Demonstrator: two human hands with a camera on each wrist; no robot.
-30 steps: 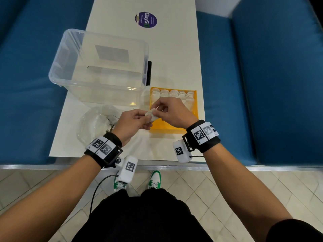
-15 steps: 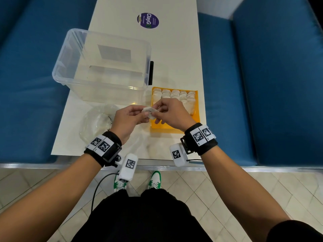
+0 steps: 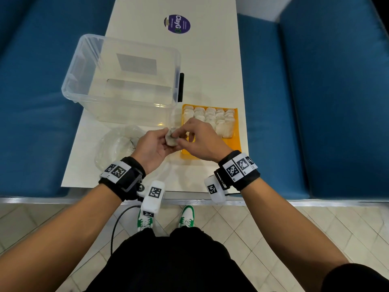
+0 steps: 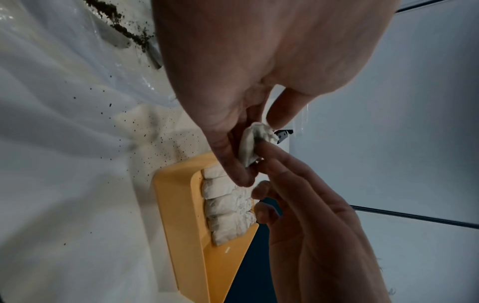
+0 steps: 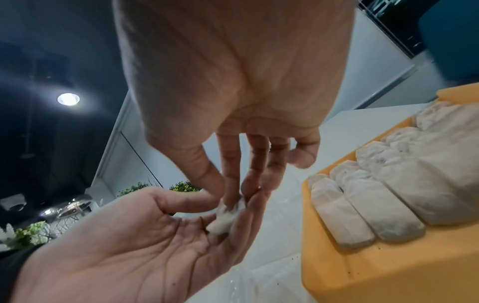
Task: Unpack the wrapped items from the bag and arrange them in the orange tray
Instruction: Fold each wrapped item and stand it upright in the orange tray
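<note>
A small white wrapped item [image 3: 171, 139] is held between both hands just left of the orange tray [image 3: 237, 142]. My left hand [image 3: 167, 137] lies palm up under the wrapped item [image 5: 225, 219], thumb and fingers pinching it [image 4: 251, 143]. My right hand [image 3: 179, 138] pinches the same item from above with thumb and fingertips [image 5: 228, 196]. Inside the orange tray [image 4: 178, 215] several wrapped items [image 3: 210, 119] lie in rows at its far end [image 5: 376, 196]. The crumpled clear bag [image 3: 116, 148] lies on the table left of my left hand.
A big clear plastic bin [image 3: 126, 81] stands behind the bag and left of the tray. Dark crumbs [image 4: 145, 131] speckle the white table [image 3: 210, 60]. Blue cushioned benches [image 3: 315, 102] flank the table on both sides.
Both hands keep hold of the wrapped item. The left palm has turned more upward beneath it, and the pair of hands has drifted slightly left off the tray's near corner.
</note>
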